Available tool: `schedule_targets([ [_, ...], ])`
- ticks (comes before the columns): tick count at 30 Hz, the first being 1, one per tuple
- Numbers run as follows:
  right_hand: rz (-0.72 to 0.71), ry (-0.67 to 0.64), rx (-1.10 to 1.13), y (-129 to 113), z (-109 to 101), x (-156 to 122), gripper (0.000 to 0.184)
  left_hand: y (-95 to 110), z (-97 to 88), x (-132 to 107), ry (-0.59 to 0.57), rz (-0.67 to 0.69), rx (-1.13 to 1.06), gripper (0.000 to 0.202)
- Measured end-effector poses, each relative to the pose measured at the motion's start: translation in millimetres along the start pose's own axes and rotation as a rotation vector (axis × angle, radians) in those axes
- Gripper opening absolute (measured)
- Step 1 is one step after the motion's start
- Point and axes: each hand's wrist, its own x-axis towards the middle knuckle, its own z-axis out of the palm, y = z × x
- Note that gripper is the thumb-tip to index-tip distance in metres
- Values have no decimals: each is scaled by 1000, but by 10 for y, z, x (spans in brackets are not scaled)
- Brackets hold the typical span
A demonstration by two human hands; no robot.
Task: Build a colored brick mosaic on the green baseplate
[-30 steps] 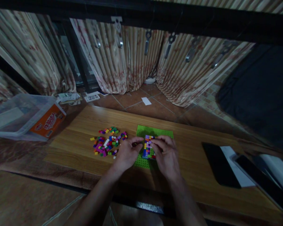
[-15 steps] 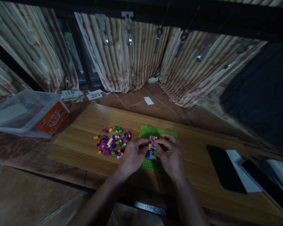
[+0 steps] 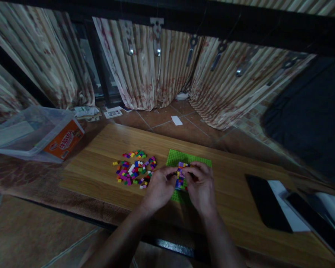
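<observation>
A multicoloured toy brick build (image 3: 180,178), with purple, yellow, blue and red bricks, lies between my hands over a green studded baseplate (image 3: 175,156). My left hand (image 3: 161,186) has its thumb and fingers closed at the build's left edge. From the other side, the fingers of my right hand (image 3: 201,182) pinch at its upper right part. Whether a single small brick is between those right fingertips is hidden. Left of the baseplate, several loose toy bricks (image 3: 132,169) are spread over the wooden table (image 3: 100,160).
At the far left stands a clear plastic bin (image 3: 36,137) with an orange label. A black flat object (image 3: 265,203), a white sheet (image 3: 287,208) and a dark phone-like slab (image 3: 309,212) lie at the right. Striped curtains (image 3: 167,70) hang behind the table.
The whole view has shifted slightly. My hands stay at the brick build, and the right fingers have moved only a little over it.
</observation>
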Motion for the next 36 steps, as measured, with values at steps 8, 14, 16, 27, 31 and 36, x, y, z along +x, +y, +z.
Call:
schedule_targets([
  [8,17,-4,84,56,-42,-44,14,-24,-32,46,28,-92,-109,26],
  [14,23,65,117,-22,-181,-95,20,47,-137,101,58,-156,-375,30],
  [16,-12,38,134,-71,-207,-112,18,78,-149,96,22,-184,-468,31],
  [27,-99,-129,244,-164,-154,-136,23,179,-104,52,-131,-202,-678,29],
  [31,-96,-113,247,-153,-164,-144,21,159,-75,55,-179,-196,-654,32],
  [36,20,-59,260,-33,-222,-121,16,108,-70,76,-80,-192,-469,27],
])
